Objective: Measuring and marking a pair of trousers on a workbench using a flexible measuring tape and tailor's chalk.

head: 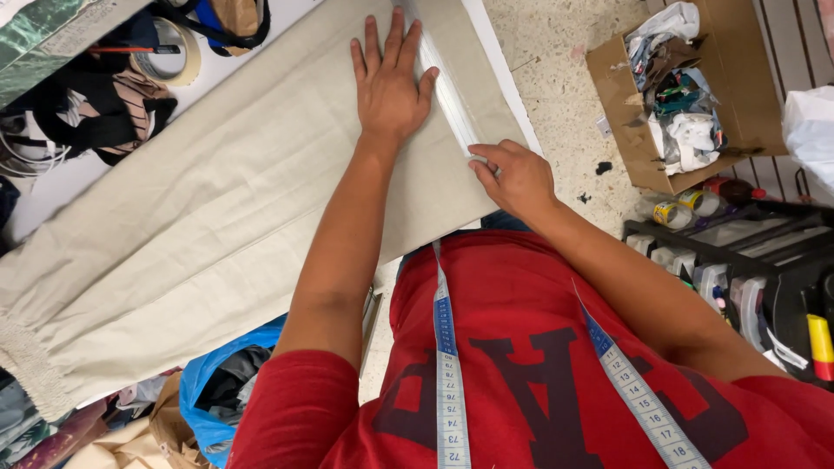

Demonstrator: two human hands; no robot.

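Beige fabric [217,217]: spread flat across the white tabletop [499,61], running from lower left, where a ribbed elastic end shows, to the upper right edge. Largest item in view.

Red shirt [521,347]: fills the lower frame, dark lettering on front.

Cardboard box [747,95]: on the speckled floor [556,95] at upper right, filled with scraps and wrappers.

Black rack [738,252]: at right, below the box, holding small containers.

Blue plastic bag [204,373]: below the tabletop edge at lower left, dark cloth inside.

Measuring tape [445,347]: draped around the neck, two blue-and-white ends hanging down over the shirt.

White ruler [447,95]: lying along the fabric near its right edge, between the two hands.

Left hands entry [391,87]: open, palm down, fingers extended and together, pressed flat on the fabric just left of the ruler.

Right hands entry [517,178]: fingers curled, fingertips pinched at the lower end of the ruler near the fabric's corner; whether anything small is held between them cannot be told.

Roll of tape [169,52]: on the tabletop at upper left, beside dark straps.
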